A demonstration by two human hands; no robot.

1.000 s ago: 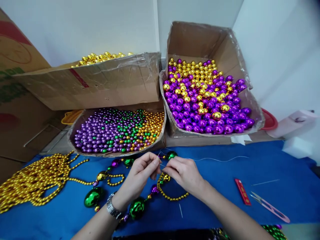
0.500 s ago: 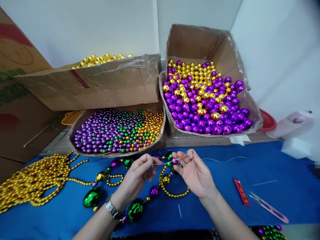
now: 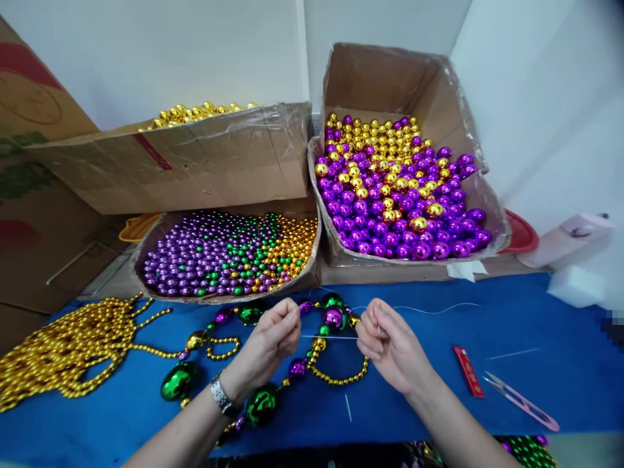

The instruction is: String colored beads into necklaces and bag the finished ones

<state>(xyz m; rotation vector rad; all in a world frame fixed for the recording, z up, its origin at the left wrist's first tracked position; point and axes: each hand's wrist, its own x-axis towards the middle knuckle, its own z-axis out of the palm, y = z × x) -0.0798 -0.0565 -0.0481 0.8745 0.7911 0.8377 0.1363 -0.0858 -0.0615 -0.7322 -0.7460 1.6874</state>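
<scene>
A thin clear string (image 3: 329, 337) runs taut between my two hands. My left hand (image 3: 277, 331), with a watch (image 3: 221, 394) at the wrist, is closed on one end of it. Closed in a fist, my right hand (image 3: 387, 344) grips the other end. Behind and below the string lies a bead necklace of green, purple and gold balls, with a big green ball (image 3: 262, 404) near my left forearm and a purple ball (image 3: 333, 317) between the hands. A loop of small gold beads (image 3: 336, 379) hangs off it on the blue cloth (image 3: 414, 416).
Cardboard boxes hold small mixed beads (image 3: 229, 253) and large purple and gold balls (image 3: 400, 195). Strands of gold beads (image 3: 73, 351) lie at left. On the right are a red packet (image 3: 468, 371), pink thread snips (image 3: 524, 403), a needle-like rod (image 3: 513, 354) and a white block (image 3: 576, 287).
My right hand has gone from open fingers with a pinch to a closed fist. Both hands now pull the string straight, slightly lower than before.
</scene>
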